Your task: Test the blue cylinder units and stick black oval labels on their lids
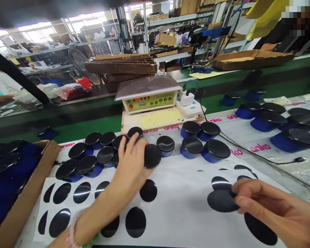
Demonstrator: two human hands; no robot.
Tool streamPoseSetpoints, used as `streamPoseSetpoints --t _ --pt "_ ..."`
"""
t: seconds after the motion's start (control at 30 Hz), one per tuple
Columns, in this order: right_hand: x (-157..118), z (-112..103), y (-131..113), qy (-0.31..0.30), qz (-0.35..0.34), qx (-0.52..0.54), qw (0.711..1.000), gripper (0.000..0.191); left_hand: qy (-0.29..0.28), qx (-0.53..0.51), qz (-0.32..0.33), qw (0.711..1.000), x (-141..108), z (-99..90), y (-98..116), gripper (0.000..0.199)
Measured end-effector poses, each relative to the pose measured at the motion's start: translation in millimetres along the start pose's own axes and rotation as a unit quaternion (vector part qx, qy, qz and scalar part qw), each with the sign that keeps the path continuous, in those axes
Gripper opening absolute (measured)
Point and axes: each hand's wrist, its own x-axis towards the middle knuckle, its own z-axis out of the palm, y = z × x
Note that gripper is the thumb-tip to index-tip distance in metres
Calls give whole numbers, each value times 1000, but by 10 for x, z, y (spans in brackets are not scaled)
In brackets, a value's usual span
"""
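Observation:
My left hand is curled around a round black-topped piece, its black face tilted toward me. Just behind that hand stand several blue round pieces with glossy black tops. Between thumb and fingertips, my right hand pinches the edge of a black round sticker, held nearly flat above a white sticker sheet. Rows of black round stickers lie on the sheets below both hands. A bracelet circles my left wrist.
A control box with buttons stands at the back, beside a white plug adapter. A black cable crosses the right side. More black-topped blue pieces stand at right, others inside a cardboard box at left. A green conveyor belt runs behind.

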Motion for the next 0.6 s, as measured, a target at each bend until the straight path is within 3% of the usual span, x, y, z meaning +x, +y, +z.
streamPoseSetpoints --t 0.07,0.13,0.2,0.37,0.6 --pt "19 213 -97 -64 -10 110 992 27 -53 -153 -27 986 -131 49 189 56" --pt "26 427 -174 -79 -1 189 979 31 -137 -282 -69 947 -238 129 318 61" --pt "22 629 -229 -93 20 220 971 33 -184 -343 -86 917 -296 222 364 61" --pt "25 932 -278 -101 21 230 968 32 -165 -362 -61 915 -311 360 319 59" --pt "53 982 -217 -107 8 205 973 29 -157 -367 -47 916 -347 367 306 59"
